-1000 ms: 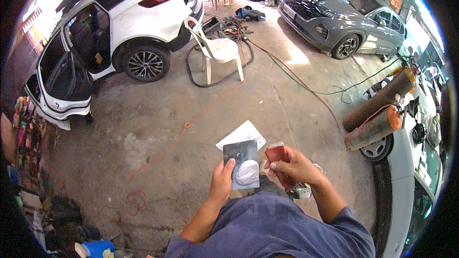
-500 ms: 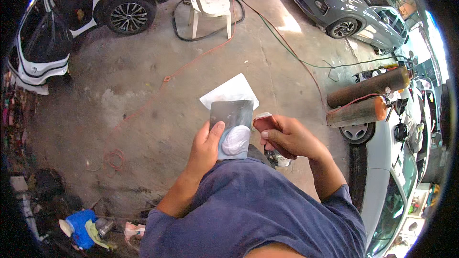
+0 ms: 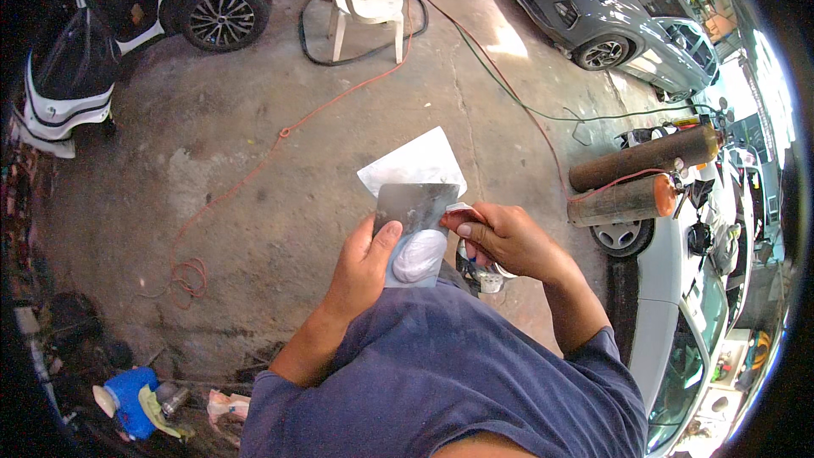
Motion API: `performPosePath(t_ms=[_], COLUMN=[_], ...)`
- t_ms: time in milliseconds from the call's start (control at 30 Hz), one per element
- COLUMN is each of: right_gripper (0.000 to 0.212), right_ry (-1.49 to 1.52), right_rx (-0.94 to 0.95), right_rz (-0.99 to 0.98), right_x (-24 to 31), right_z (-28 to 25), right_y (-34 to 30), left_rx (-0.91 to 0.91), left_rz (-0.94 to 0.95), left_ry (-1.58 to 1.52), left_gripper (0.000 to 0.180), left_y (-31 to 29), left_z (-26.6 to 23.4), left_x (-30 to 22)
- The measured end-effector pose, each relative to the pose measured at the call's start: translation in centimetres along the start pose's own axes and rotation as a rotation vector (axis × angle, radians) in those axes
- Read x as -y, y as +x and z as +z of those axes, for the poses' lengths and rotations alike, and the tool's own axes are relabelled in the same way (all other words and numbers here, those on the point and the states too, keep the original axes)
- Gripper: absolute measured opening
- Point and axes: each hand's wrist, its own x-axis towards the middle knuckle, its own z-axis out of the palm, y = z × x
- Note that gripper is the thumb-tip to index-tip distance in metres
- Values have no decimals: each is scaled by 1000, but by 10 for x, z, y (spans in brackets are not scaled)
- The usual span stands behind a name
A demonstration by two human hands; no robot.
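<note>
My left hand (image 3: 360, 261) grips a flat grey rectangular board (image 3: 409, 205) by its left edge, thumb on top. On the board's near part lies a smooth mound of whitish putty (image 3: 420, 256). My right hand (image 3: 519, 239) is closed on a reddish spreader (image 3: 462, 215) whose far edge carries white putty. This edge is at the board's right side, above the mound; whether it touches the board I cannot tell. Just beyond the board shows a white flat sheet (image 3: 420, 159), partly hidden by it.
A white plastic chair (image 3: 373, 7) stands ahead beside a white car (image 3: 222, 17). A grey car (image 3: 606, 21) is at the far right. Two gas cylinders (image 3: 623, 199) lie near a pale car (image 3: 666, 288). Hoses (image 3: 348, 92) cross the concrete floor (image 3: 280, 195).
My right hand has moved left, bringing the spreader over to the board's right edge. The board sits slightly lower in view, and the whole scene has shifted a little.
</note>
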Motion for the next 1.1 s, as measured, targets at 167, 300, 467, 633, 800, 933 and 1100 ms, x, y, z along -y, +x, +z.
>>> performPosePath(t_ms=[167, 300, 467, 633, 800, 933, 1100], right_gripper=[28, 28, 28, 29, 28, 27, 29], right_ry=[-52, -91, -262, -335, -465, -540, -610], right_rx=[-11, -31, -55, -71, -104, -107, -148], right_rz=[15, -54, -71, -16, -73, -70, -142], right_x=[0, -1, 5, 13, 10, 6, -1], right_z=[0, 1, 0, -1, 0, 1, 0], right_y=[-1, -2, -3, 0, 5, 9, 14], left_rx=[-22, -32, -41, -41, -36, -44, -28], left_rz=[42, 110, 191, 204, 160, 160, 66], left_ry=[70, 168, 386, 412, 393, 366, 295], left_gripper=[35, 33, 32, 34, 35, 35, 32], left_y=[0, -1, -3, -2, -1, 0, 8], left_z=[1, 3, 4, 7, 6, 7, 11], left_x=[4, 1, -3, -4, 3, 8, 5])
